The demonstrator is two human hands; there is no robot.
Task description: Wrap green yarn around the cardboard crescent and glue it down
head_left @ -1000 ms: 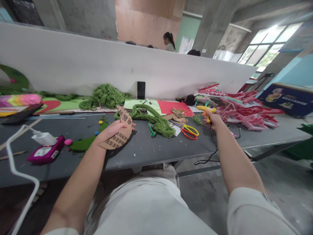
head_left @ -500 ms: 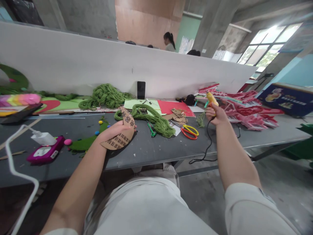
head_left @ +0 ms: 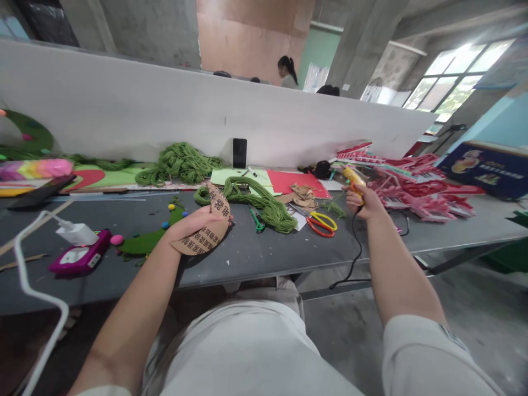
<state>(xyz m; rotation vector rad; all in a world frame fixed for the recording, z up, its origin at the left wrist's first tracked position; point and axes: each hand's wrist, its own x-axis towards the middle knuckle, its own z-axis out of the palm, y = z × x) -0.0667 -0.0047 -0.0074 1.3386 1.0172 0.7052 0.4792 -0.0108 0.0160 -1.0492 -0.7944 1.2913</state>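
My left hand (head_left: 193, 221) grips a curved brown cardboard cut-out (head_left: 207, 227) printed with dark characters, held just above the dark grey table (head_left: 256, 256). My right hand (head_left: 363, 201) is wrapped round a yellow glue gun (head_left: 353, 179), raised over the table with its nozzle pointing up and left. A black cord (head_left: 355, 254) runs from the gun down over the table's front edge. Between my hands lie a bundle of green yarn (head_left: 264, 201) and red-and-yellow scissors (head_left: 322, 223).
A white partition (head_left: 165, 110) backs the table, with a black phone (head_left: 240, 152) leaning on it. Another heap of green yarn (head_left: 177, 163), red paper pieces (head_left: 412, 187), a magenta device (head_left: 80, 257) with a white charger, and green felt with coloured balls (head_left: 144, 239) are about. A person (head_left: 285, 70) is behind the partition.
My right hand lifted the glue gun off the table, then brought it slightly lower and nearer the scissors. My left hand has kept the cardboard almost still.
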